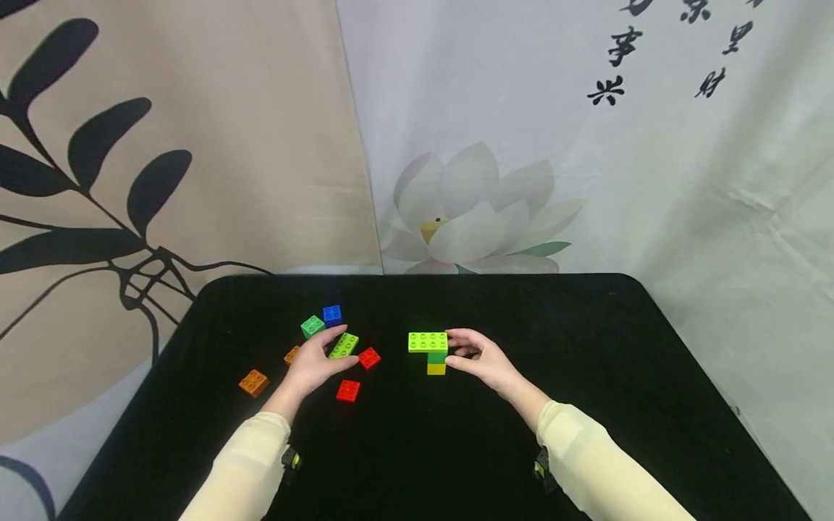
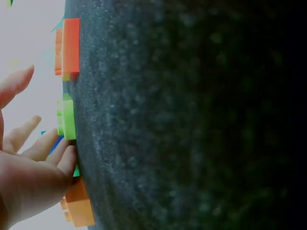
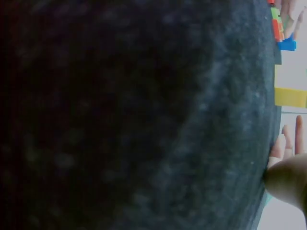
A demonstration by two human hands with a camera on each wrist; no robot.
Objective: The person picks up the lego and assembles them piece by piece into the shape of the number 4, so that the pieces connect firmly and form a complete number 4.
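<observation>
On the black table, a lime eight-stud building brick (image 1: 343, 346) lies between the spread thumb and fingers of my left hand (image 1: 311, 367). The left wrist view shows those fingers (image 2: 41, 148) extended beside the lime brick (image 2: 68, 117). To the right stands a small stack: a long lime brick (image 1: 427, 341) on top, a green brick (image 1: 437, 357) under its right end and a yellow brick (image 1: 436, 369) at the bottom. My right hand (image 1: 485, 359) is at the stack's right side, fingertips right at its edge, fingers loosely extended. A gap shows there in the right wrist view.
Around my left hand lie two red bricks (image 1: 369, 358), a green brick (image 1: 313, 326), a blue brick (image 1: 332, 315) and two orange bricks (image 1: 253, 383), one partly hidden by the hand. Behind the table (image 1: 554, 311) hangs a printed cloth (image 1: 293, 145).
</observation>
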